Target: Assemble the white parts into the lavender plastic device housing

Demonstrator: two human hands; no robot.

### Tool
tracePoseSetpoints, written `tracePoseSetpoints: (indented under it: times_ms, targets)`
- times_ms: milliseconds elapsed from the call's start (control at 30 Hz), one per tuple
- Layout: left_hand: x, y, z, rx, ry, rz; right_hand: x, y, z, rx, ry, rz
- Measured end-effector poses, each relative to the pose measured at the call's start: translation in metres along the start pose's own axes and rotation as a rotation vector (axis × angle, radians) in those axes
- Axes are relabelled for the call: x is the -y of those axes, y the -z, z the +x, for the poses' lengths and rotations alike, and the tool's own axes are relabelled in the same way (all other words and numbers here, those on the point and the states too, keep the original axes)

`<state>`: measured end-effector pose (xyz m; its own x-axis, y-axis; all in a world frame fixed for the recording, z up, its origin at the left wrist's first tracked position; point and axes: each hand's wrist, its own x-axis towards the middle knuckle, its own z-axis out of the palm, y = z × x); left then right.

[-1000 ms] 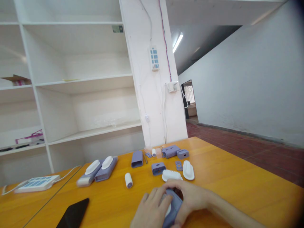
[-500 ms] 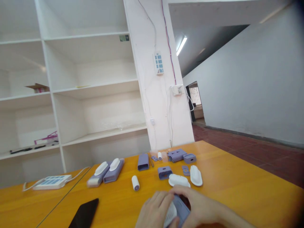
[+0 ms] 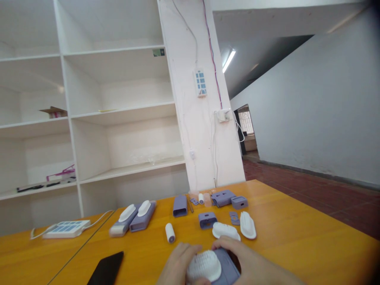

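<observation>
Low in the head view, my two hands hold a purple plastic housing point(image 3: 226, 269) between them. On its left side shows a white oval ribbed piece point(image 3: 204, 266), lying against the housing; whether it is fixed there I cannot tell. My left hand point(image 3: 177, 263) curls around the white piece's side, thumb at the lower edge. Gripping the housing from the right is my right hand point(image 3: 247, 257), with a dark gap showing between palm and housing. Just beyond my fingers lie two more white oval pieces, one flat point(image 3: 226, 231) and one slanted point(image 3: 247, 225).
Farther back are a short purple sleeve point(image 3: 208, 220), a long purple sleeve point(image 3: 180, 206) and a perforated purple part point(image 3: 223, 198). A white cylinder point(image 3: 170, 232) stands left of them. Two purple units with white tops point(image 3: 143, 217), a black phone-like slab point(image 3: 106, 269) and a power strip point(image 3: 67, 228) lie leftward.
My left hand has shifted left and its fingers have slid off the white piece's top, so more of it shows. My right hand keeps its grip. The camera view has tilted slightly.
</observation>
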<state>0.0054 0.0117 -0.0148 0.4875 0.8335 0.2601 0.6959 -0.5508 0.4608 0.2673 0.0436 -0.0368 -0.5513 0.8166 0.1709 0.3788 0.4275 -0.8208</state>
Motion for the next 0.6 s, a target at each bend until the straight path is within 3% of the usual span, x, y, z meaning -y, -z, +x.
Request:
tracePoseSetpoints:
  times_ms: [267,600]
  targets:
    - [-0.012,0.006,-0.007,-0.05,0.112,-0.019,0.008,-0.001,0.0,-0.003,-0.023,-0.024]
    - [-0.023,0.008,-0.004,-0.024,0.2,-0.025,0.017,-0.001,-0.004,-0.014,-0.016,-0.115]
